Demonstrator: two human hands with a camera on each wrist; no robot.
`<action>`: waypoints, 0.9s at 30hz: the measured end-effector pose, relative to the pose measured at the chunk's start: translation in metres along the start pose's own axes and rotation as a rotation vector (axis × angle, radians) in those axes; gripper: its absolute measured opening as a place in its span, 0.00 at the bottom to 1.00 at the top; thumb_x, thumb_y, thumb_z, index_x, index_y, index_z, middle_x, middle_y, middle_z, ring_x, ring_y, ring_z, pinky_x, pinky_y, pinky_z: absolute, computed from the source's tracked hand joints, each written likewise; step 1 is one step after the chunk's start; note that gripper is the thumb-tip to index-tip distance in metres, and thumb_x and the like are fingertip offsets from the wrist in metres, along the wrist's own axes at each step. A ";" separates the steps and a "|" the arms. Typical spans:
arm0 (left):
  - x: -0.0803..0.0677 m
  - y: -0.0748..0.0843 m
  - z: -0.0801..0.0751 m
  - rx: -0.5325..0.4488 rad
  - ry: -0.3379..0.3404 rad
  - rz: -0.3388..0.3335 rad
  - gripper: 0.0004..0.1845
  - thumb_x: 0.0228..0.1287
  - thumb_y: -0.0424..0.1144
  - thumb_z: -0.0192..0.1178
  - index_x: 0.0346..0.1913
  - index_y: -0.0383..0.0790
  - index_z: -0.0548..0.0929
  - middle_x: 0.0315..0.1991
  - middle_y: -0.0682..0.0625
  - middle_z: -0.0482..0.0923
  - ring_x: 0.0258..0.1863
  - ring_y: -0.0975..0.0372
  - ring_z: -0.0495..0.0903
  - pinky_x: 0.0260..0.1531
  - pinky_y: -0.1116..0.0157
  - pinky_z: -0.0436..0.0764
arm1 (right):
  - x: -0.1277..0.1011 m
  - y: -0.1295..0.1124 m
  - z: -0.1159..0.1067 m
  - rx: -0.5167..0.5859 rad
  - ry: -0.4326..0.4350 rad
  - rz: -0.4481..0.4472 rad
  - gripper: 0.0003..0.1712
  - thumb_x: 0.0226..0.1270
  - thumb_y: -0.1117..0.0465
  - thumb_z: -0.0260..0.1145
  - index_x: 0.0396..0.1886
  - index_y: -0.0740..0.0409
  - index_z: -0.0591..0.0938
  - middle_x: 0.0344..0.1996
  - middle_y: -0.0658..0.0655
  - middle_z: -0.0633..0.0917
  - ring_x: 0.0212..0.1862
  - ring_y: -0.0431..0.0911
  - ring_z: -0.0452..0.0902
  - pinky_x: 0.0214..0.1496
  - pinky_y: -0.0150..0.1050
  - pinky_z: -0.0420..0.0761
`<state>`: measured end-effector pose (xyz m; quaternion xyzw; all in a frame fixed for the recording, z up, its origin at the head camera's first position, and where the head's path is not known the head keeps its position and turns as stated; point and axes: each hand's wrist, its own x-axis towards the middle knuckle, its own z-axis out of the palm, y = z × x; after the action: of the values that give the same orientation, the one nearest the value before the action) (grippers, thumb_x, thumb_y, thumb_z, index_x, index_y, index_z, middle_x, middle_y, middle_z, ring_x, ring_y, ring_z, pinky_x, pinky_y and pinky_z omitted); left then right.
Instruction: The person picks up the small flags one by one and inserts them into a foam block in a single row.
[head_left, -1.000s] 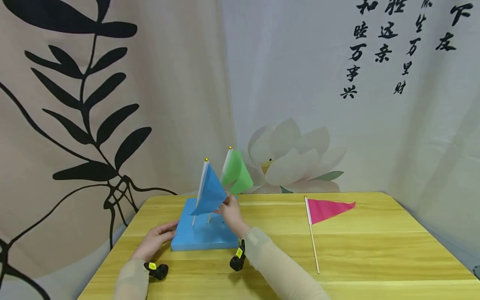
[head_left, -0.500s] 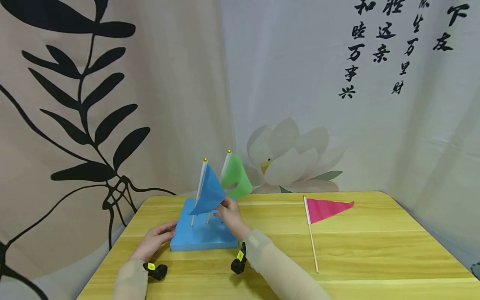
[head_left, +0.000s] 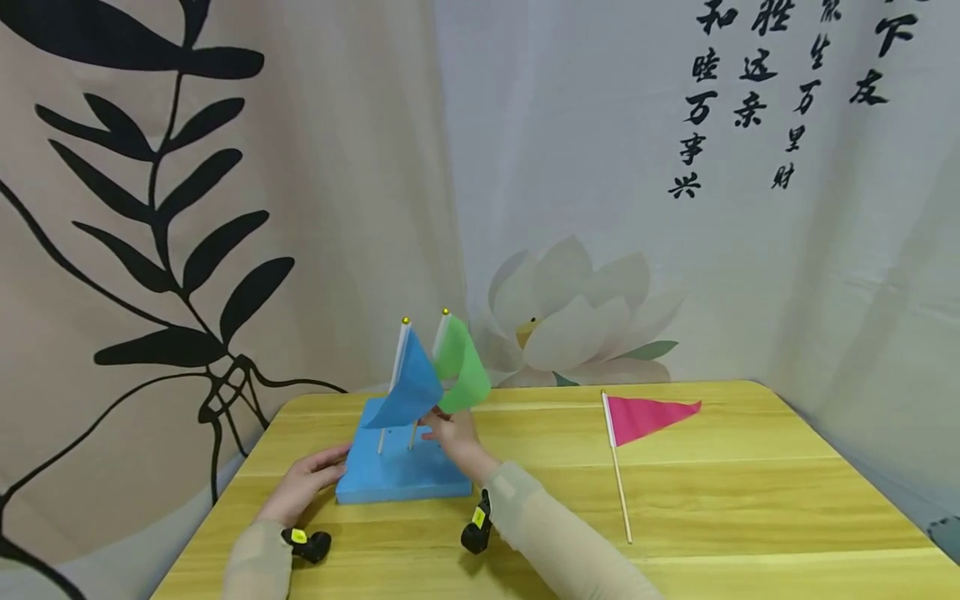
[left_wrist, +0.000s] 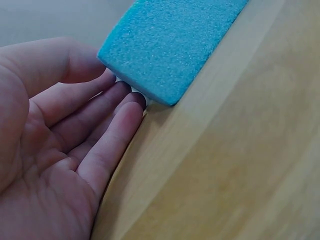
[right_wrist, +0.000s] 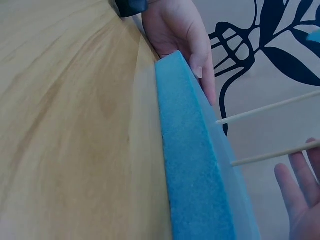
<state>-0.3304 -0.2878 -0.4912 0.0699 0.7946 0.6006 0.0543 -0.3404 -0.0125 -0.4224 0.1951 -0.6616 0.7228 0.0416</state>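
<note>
Your left hand [head_left: 306, 482] lies flat against the blue foam block [head_left: 401, 477] on the desk [head_left: 750, 500], bracing it; your right hand [head_left: 450, 433], fingers apparently spread, hovers by the green flag [head_left: 459, 375] planted beside the blue flag [head_left: 408, 387].

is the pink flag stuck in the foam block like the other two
No, the pink flag lies flat on the table, apart from the foam block.

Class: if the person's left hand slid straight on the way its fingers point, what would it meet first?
Almost at once, the blue foam block: the left hand lies open on the wooden table, fingertips at its near corner.
</note>
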 end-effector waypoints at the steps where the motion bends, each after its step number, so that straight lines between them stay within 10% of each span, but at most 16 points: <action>1: 0.000 0.000 0.000 -0.003 0.007 -0.007 0.30 0.70 0.42 0.58 0.70 0.30 0.66 0.67 0.36 0.66 0.64 0.51 0.68 0.57 0.63 0.74 | 0.000 0.001 0.000 -0.006 -0.001 0.002 0.08 0.69 0.72 0.56 0.28 0.63 0.73 0.30 0.69 0.80 0.46 0.70 0.77 0.46 0.56 0.83; 12: 0.001 -0.002 -0.001 -0.005 0.011 -0.018 0.30 0.70 0.41 0.58 0.70 0.31 0.66 0.67 0.36 0.66 0.64 0.50 0.69 0.58 0.59 0.74 | -0.002 -0.001 -0.025 -0.023 -0.020 0.016 0.09 0.69 0.71 0.59 0.39 0.77 0.79 0.42 0.74 0.82 0.48 0.66 0.80 0.48 0.59 0.81; 27: -0.002 0.004 0.001 0.011 -0.012 -0.023 0.31 0.72 0.42 0.56 0.71 0.29 0.64 0.69 0.34 0.63 0.65 0.47 0.67 0.59 0.56 0.74 | -0.021 -0.007 -0.175 -0.099 0.109 0.173 0.15 0.69 0.60 0.64 0.51 0.64 0.81 0.46 0.66 0.83 0.46 0.59 0.82 0.43 0.45 0.85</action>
<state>-0.3284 -0.2863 -0.4880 0.0648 0.7984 0.5950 0.0653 -0.3581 0.1633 -0.4311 0.0954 -0.7076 0.6997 0.0246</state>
